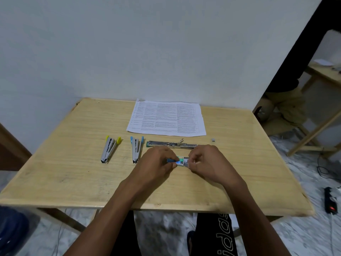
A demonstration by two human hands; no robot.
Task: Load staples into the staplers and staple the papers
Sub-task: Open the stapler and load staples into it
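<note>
Both my hands meet over the middle of the wooden table [73,174]. My left hand [156,163] grips a small blue and green staple box [180,160]. My right hand [208,161] pinches the box's grey inner tray [186,162] at its right end. Just behind my hands lies a green stapler [170,144], swung fully open and flat. A blue stapler [136,149] and a yellow stapler [110,149] lie opened to the left. A stack of printed papers [167,117] lies at the table's far edge.
A small grey strip of staples [213,139] lies on the table to the right of the green stapler. A white wall stands right behind the table. To the right are another wooden table [321,72], a seated person's legs [282,106] and a power strip [330,200] on the floor.
</note>
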